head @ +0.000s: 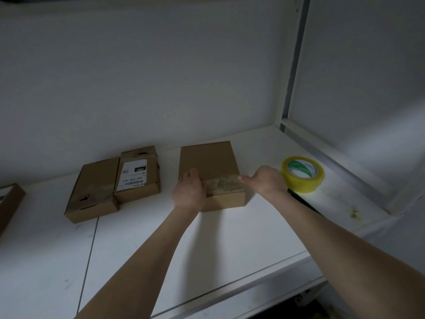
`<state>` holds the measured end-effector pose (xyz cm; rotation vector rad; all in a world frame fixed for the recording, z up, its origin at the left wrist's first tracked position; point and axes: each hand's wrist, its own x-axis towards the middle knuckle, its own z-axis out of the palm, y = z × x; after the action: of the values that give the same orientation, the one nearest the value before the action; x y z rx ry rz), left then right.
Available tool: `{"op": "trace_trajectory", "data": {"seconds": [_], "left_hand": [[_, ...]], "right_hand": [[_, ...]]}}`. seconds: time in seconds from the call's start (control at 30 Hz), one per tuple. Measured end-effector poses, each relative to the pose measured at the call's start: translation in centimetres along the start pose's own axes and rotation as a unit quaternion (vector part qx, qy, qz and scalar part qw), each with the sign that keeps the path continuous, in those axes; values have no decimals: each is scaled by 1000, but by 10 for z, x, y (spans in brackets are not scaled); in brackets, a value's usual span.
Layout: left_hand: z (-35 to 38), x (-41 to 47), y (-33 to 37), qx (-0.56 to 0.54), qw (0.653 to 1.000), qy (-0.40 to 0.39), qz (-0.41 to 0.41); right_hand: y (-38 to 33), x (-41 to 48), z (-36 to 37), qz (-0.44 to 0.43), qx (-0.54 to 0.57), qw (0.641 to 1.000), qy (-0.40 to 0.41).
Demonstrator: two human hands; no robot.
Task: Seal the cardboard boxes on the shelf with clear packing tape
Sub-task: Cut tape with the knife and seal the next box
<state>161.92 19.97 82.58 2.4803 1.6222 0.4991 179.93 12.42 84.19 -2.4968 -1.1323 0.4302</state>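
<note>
A flat brown cardboard box lies on the white shelf, with a strip of clear tape across its near edge. My left hand rests on the box's near left corner, fingers curled over the tape's left end. My right hand sits at the box's near right corner, thumb pressing the tape's right end. A yellowish roll of clear packing tape with a green and white core stands just right of my right hand.
Two more brown boxes lie to the left: a worn one and one with a white shipping label. Another box edge shows at the far left. A shelf post rises at the back right.
</note>
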Motion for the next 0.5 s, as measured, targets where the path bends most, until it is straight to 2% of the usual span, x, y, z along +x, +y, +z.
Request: {"op": "trace_trajectory", "data": {"seconds": [0.07, 0.1, 0.17, 0.2, 0.27, 0.33, 0.37, 0.5], "left_hand": [[-2, -2, -2, -13, 999, 28, 12], [-3, -4, -3, -16, 997, 64, 49], [-3, -10, -2, 1, 975, 140, 173], [-1, -12, -1, -1, 959, 151, 240], [5, -22, 8, 1, 948, 71, 311], [11, -32, 14, 47, 953, -34, 299], [14, -35, 13, 79, 954, -51, 284], [12, -39, 7, 138, 972, -49, 183]], "right_hand": [[6, -4, -6, 3, -55, 998, 36], [9, -7, -8, -23, -66, 995, 70], [10, -14, -9, -153, -61, 978, 131], [8, -18, -7, -233, -62, 963, 121], [4, -27, 8, -326, -74, 941, 46], [4, -33, 25, -333, -120, 935, -15], [6, -33, 30, -333, -141, 932, -25], [11, -34, 32, -330, -153, 931, -39]]}}
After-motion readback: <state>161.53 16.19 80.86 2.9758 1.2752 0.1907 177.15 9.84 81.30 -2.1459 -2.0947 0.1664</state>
